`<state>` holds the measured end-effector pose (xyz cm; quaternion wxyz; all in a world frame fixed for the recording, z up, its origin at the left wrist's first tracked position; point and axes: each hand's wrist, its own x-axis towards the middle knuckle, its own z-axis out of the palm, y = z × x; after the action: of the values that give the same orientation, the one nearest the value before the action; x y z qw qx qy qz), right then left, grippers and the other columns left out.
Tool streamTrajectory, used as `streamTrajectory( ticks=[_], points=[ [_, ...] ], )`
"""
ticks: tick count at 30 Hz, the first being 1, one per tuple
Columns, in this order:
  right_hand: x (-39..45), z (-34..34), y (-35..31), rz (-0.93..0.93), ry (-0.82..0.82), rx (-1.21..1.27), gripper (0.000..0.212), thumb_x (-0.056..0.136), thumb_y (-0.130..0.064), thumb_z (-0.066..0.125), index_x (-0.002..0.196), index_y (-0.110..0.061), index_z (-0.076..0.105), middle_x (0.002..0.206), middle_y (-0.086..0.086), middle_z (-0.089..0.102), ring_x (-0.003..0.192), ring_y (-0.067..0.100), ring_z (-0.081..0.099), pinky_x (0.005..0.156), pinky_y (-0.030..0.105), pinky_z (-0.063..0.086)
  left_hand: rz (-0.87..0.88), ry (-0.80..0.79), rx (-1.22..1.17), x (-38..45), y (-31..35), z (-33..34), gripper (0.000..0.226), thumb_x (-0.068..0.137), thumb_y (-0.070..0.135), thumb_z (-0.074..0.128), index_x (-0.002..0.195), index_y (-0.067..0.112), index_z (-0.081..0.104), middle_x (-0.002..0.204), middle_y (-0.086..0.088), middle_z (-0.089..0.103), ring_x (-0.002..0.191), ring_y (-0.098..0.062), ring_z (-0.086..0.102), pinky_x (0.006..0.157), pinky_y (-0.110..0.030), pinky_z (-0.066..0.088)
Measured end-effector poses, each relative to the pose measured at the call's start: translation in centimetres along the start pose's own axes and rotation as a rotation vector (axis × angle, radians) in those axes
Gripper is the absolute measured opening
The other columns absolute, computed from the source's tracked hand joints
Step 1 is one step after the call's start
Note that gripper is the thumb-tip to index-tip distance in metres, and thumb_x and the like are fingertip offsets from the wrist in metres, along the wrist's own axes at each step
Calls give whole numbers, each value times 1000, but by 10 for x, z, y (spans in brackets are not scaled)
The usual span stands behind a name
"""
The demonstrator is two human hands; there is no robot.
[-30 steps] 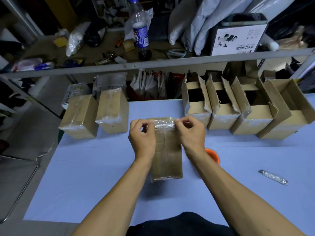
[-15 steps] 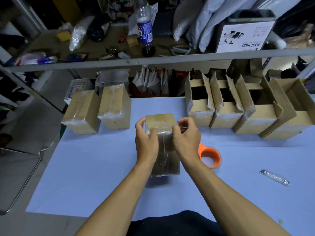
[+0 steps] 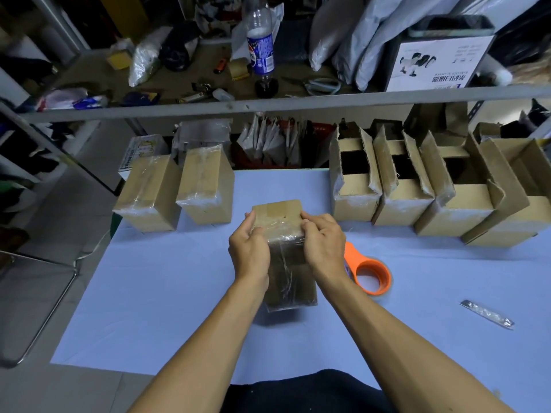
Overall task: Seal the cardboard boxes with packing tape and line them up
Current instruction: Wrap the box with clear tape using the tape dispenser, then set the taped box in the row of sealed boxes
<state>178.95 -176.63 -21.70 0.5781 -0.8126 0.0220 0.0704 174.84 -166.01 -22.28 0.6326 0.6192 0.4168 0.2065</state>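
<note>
Hands, fingers clasping taped box; orange tape dispenser just right, open boxes behind.

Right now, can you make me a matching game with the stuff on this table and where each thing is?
Things:
1. Brown cardboard box wrapped in clear tape
2. Orange tape dispenser
3. Open cardboard box with raised flaps
4. Small silver strip

Places:
A. lying alone, right side
B. back row
C. beside the right hand
D. between both hands

Pairs: 1-D, 2-C, 3-B, 4-A
</note>
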Motion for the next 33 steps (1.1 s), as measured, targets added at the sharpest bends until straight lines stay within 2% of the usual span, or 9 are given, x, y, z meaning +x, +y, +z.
streamTrajectory(
  ticks=[4, 8, 10, 12, 16, 23, 26, 31, 33],
  points=[
    [8, -2, 1, 50, -142, 106, 33, 101, -34, 50, 123, -20, 69, 120, -4, 60, 114, 12, 56, 105, 32, 42, -32, -91, -49, 6, 10, 1, 43, 102, 19, 49, 145, 18, 48, 144, 5, 51, 125, -11, 53, 94, -20, 46],
    [-6, -20, 22, 104, -437, 240, 70, 94, -41, 65, 153, -37, 29, 141, -22, 45, 128, -8, 41, 107, 21, 37, -102, -287, -145, 23, 12, -16, 80, 90, 48, 63, 155, 20, 26, 157, 3, 35, 140, -11, 39, 116, -33, 34],
    [-15, -26, 36, 93, -536, 231, 60, 95, -21, 65, 145, -41, 38, 129, -30, 52, 114, -19, 49, 98, 10, 42, -96, -436, 42, 17, 1, -33, 84, 75, 46, 81, 146, 23, 44, 141, 4, 56, 129, -13, 54, 105, -33, 46],
    [-19, -20, 44, 92, -510, 211, 49, 97, -23, 62, 141, -39, 47, 127, -26, 61, 112, -10, 58, 101, 21, 48, -90, -544, 159, 7, -14, -42, 62, 73, 28, 82, 129, 24, 57, 120, 5, 70, 113, -14, 65, 92, -30, 53],
    [-9, -1, 40, 78, -305, -3, 45, 91, -56, 53, 132, -37, 58, 121, -11, 68, 106, 8, 65, 96, 42, 52, -65, -408, 170, 7, -22, -35, 39, 85, 29, 75, 122, 29, 61, 111, 11, 73, 101, -6, 69, 85, -28, 55],
    [-4, 26, 78, 255, -412, 36, 87, 76, -85, 44, 151, -44, 27, 150, -21, 43, 134, 5, 46, 115, 36, 36, -180, -496, 96, 28, -46, -32, 44, 91, 20, 69, 133, 22, 54, 119, 4, 70, 106, -9, 68, 83, -25, 55],
    [14, 43, 79, 316, -370, 80, 87, 77, -85, 45, 150, -40, 33, 148, -18, 47, 133, 6, 48, 114, 38, 37, -214, -493, 103, 43, -51, -26, 37, 96, 26, 62, 133, 24, 54, 118, 6, 70, 103, -9, 69, 78, -24, 56],
    [59, 68, 54, 385, -371, 133, 54, 94, -51, 46, 145, -34, 43, 138, -13, 58, 124, 8, 57, 98, 32, 48, -135, -350, 303, 92, -40, 2, 46, 87, 47, 55, 129, 28, 56, 113, 7, 70, 100, -15, 68, 92, -39, 53],
    [80, 83, 45, 345, -358, 64, 69, 89, -64, 43, 150, -32, 36, 144, -12, 53, 130, 9, 52, 106, 37, 44, -63, -333, 386, 119, -33, 9, 40, 93, 42, 53, 130, 28, 54, 113, 5, 70, 100, -18, 66, 91, -37, 52]
  ],
)
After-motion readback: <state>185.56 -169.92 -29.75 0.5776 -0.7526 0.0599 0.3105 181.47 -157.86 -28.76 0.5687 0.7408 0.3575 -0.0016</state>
